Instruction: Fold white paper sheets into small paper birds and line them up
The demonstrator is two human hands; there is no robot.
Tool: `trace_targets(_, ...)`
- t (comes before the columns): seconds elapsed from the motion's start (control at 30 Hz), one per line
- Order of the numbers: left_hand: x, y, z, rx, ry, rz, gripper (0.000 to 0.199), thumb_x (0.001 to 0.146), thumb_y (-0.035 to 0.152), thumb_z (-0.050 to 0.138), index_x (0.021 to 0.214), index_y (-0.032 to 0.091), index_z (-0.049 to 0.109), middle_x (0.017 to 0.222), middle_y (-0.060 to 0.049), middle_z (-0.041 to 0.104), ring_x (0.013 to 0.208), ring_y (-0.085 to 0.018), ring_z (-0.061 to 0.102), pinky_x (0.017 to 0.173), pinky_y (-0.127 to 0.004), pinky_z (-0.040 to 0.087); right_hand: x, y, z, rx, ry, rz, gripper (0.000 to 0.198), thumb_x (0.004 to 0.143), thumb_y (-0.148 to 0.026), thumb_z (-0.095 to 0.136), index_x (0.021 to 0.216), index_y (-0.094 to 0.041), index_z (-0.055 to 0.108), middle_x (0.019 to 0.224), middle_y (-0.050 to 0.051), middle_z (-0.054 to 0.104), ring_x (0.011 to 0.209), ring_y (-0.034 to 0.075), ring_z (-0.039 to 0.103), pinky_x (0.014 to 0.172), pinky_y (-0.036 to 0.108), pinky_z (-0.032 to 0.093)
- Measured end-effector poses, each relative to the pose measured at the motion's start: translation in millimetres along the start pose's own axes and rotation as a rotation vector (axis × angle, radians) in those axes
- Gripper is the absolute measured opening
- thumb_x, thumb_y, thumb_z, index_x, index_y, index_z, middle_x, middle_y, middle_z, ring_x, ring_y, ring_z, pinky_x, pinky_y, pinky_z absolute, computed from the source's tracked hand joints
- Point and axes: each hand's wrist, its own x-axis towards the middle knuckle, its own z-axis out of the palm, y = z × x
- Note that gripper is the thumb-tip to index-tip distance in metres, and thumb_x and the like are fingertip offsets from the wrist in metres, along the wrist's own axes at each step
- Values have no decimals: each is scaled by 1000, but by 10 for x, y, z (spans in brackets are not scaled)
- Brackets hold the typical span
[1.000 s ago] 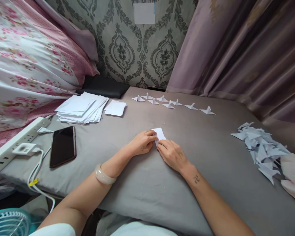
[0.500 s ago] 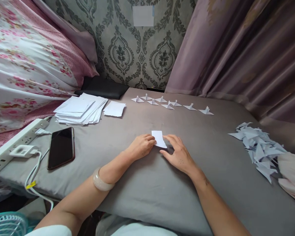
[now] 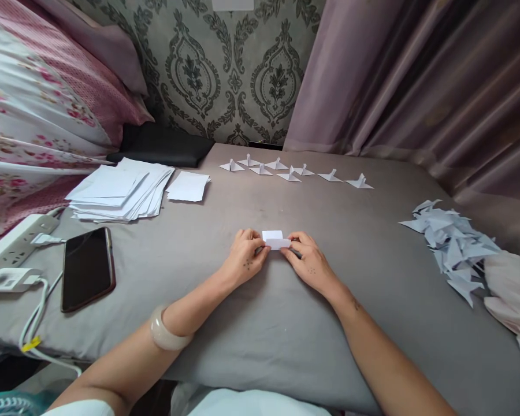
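Observation:
A small sheet of white paper (image 3: 277, 243) is held between my two hands at the middle of the grey cloth surface. Its near edge is bent up and over toward the far part. My left hand (image 3: 246, 254) pinches the left end with thumb and fingers. At the right end, my right hand (image 3: 307, 257) grips it the same way. Beyond them stand several small folded paper figures (image 3: 291, 175) in loose rows, each with an upright point in the middle.
On the left lie a big stack of paper (image 3: 121, 193), a smaller stack (image 3: 188, 186), a phone (image 3: 89, 268) and a power strip (image 3: 19, 242) with white cables. A heap of folded paper pieces (image 3: 453, 240) sits at the right beside a pale cloth (image 3: 509, 292).
The paper was flat and upright to me; now its near edge is folded up. My right hand has closed on its right end. The view has tilted down and shifted slightly right.

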Motion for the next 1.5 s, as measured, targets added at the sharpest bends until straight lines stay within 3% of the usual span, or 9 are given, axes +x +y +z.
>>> trace_targets(0.17,39,56,53,-94,47,-191,26,88,33,53,73,18,68,92,-7,59,92,-21,50,84,-38,45,76,7,35,69,21,120,27,89,-37,51,77,-20,68,101,6,60,87,16,60,80,31,47)
trace_targets(0.37,78,52,141,-122,122,-274,31,89,33,51,67,16,62,94,-9,58,95,-23,49,84,-41,46,154,-51,74,14,51,207,31,86,-39,52,65,-20,65,98,5,61,75,15,59,73,31,47)
trace_targets(0.57,121,58,140,-124,119,-323,28,85,31,56,61,16,57,90,-8,56,93,-23,49,82,-40,46,173,-92,127,-57,110,232,29,84,-37,53,61,-20,59,94,6,61,72,16,58,70,32,47)
trace_targets(0.8,156,76,124,-70,98,-340,29,84,29,56,58,17,52,87,-7,54,90,-22,47,81,-39,45,192,-78,149,-90,100,270,28,82,-37,56,60,-21,56,93,3,60,73,15,58,68,31,44)
trace_targets(1.03,178,83,109,11,79,-298,31,86,25,51,56,17,50,85,-8,53,86,-22,47,79,-40,45,203,-97,150,-104,99,287,28,82,-37,55,60,-20,56,90,3,60,61,12,53,61,30,42)
trace_targets(1.5,179,60,123,34,65,-289,31,86,26,51,57,17,51,84,-7,52,84,-21,47,74,-37,45,211,-86,168,-135,88,298,29,82,-38,55,60,-21,53,85,3,59,66,14,53,61,29,41)
